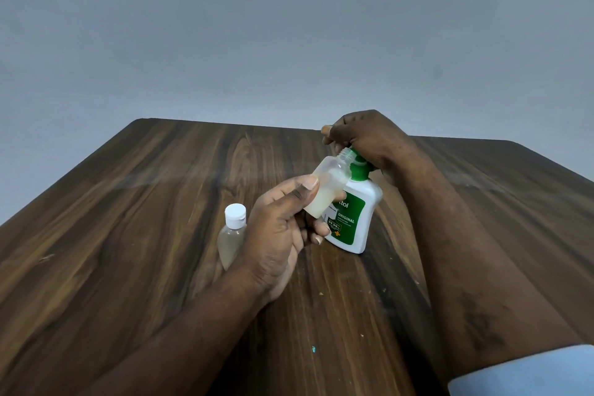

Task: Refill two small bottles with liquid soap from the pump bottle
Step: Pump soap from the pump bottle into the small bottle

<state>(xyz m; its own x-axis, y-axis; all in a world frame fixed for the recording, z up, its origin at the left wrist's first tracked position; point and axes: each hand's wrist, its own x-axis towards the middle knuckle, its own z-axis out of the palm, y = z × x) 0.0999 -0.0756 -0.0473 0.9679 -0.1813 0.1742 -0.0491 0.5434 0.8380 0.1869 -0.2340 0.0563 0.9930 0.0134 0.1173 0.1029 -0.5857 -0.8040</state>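
Head view, one entry per item.

1. Worktop (160, 202): dark wood-grain surface that fills the lower half of the view. It carries a few pale crumbs and one small teal speck (313, 348) near the front.

2. Wall (289, 26): plain grey, behind the far edge of the worktop.

3. Pump bottle (353, 219): white body with a green label reading "ORIGINAL" and a green collar. It stands on the worktop right of centre and leans slightly. Its pump head is hidden under the right hand.

4. Right hand (369, 138): placed on top of the pump head, fingers bent down and closed around it, with one fingertip showing at the left. The forearm runs back to a light blue sleeve (520, 373) at the lower right corner.

5. Open small bottle (331, 183): translucent, uncapped, with the threaded neck bare. It is held off the worktop, in front of the pump bottle and overlapping its label. It is tilted so that the mouth points up and to the right, just beside the green collar and below the right hand. Whitish liquid sits in its lower part.

6. Left hand (283, 231): grasps the open small bottle by its lower half, with the thumb across the near side and the fingers curled round the base.

7. Capped small bottle (229, 238): translucent with a white flip cap, pale contents inside. It stands upright on the worktop just left of the left hand, which partly covers it.
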